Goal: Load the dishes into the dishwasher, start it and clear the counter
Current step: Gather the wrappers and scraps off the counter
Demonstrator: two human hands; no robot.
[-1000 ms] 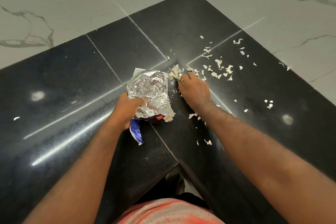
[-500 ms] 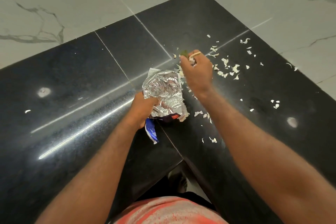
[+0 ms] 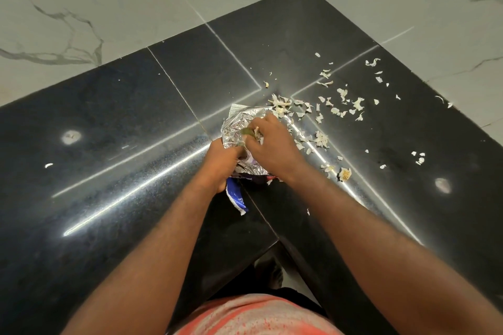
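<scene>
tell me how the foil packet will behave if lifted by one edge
Probably floppy: the foil packet is crumpled where the left hand grips it. Likely light, being thin film, so it could slide on the glossy counter.

Glossy black stone counter (image 3: 109, 144); crinkly foil-lined wrapper (image 3: 239, 122); papery peel scraps (image 3: 340, 106).

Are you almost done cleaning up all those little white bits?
Not yet. Done: the counter's left side has just one stray peel. In hand: the left hand grips the foil packet while the right hand holds a green scrap at its mouth. Left: many garlic peels lie scattered on the black counter. No dishwasher shows.
</scene>
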